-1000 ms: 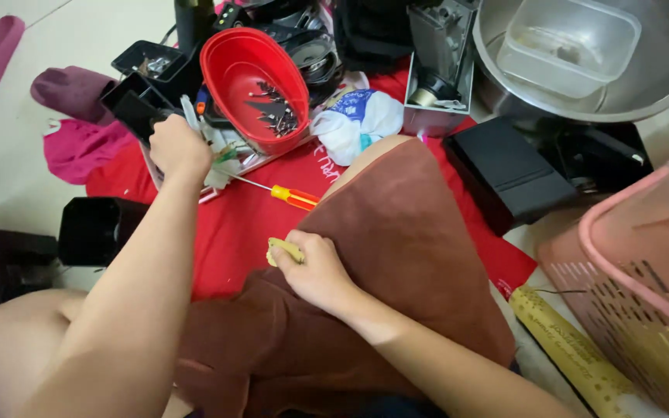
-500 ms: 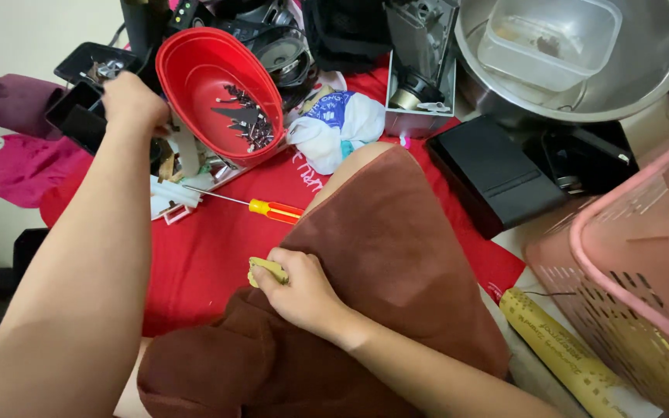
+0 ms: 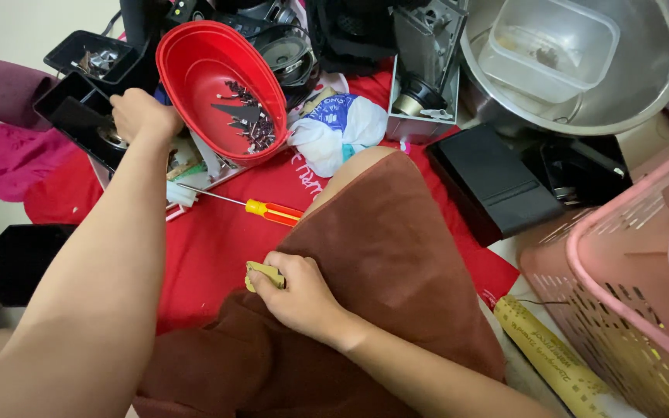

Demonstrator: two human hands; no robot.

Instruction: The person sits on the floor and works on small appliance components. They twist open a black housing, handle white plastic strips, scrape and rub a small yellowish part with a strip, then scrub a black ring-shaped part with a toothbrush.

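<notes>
Right, right hand (image 3: pixel 301 292) is closed on a small yellowish flat piece (image 3: pixel 264 275), pinched at the edge of the brown cloth (image 3: pixel 396 263) draped over the person's knee. Piece sits just above the red mat (image 3: pixel 210 255), near mid-frame.

Left hand (image 3: pixel 142 114) reaches up and left, fingers curled against the rim of the red oval bowl (image 3: pixel 195 54); whether it actually grips the rim or something behind it, cannot tell. Bowl is tilted and holds a pile of small dark screws and bits.

One yellow-and-orange-handled screwdriver (image 3: pixel 261 209) lies on the mat between both hands, touched by neither.

Packages: one white bag with blue print (image 3: pixel 338 128), crumpled, just right of the bowl. One long yellow printed strip (image 3: pixel 543 352) at lower right beside the pink basket (image 3: pixel 629 294).

Counts: two black open trays (image 3: pixel 79 85) at upper left, one black flat box (image 3: pixel 489 182) right of the knee, one steel basin (image 3: pixel 644 85) with one clear plastic tub (image 3: pixel 555 46) inside.

Room: mat is crowded along the top edge; open red patch only left of the cloth.
</notes>
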